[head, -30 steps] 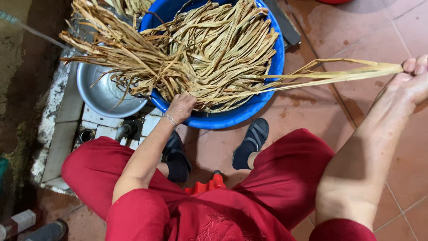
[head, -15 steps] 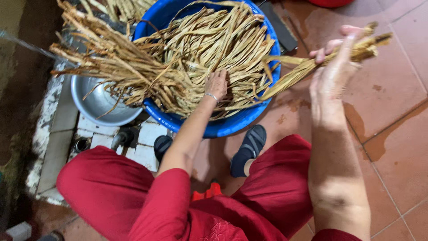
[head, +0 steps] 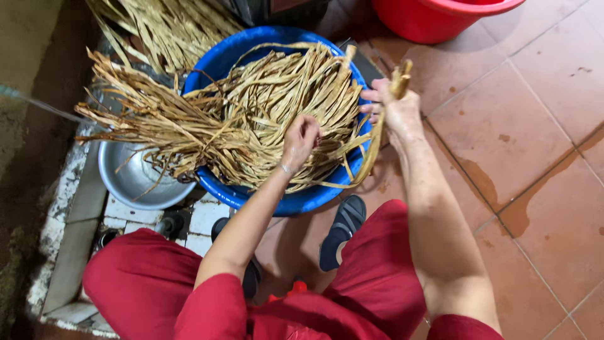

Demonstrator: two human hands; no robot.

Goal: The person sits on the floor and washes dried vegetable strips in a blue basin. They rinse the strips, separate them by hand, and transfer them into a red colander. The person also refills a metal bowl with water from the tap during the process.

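Right hand (head: pixel 397 108) grips leaf strips (head: pixel 376 141) running upright.

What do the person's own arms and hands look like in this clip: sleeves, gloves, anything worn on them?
Both arms are bare from the upper arm down, with short red sleeves matching the red trousers. No gloves on either hand. The left hand has a thin bracelet at the wrist. The right hand shows no ring or band that I can make out.

You see a red tub (head: pixel 440 19) at the frame's top right and a metal bowl (head: pixel 135 179) at left.
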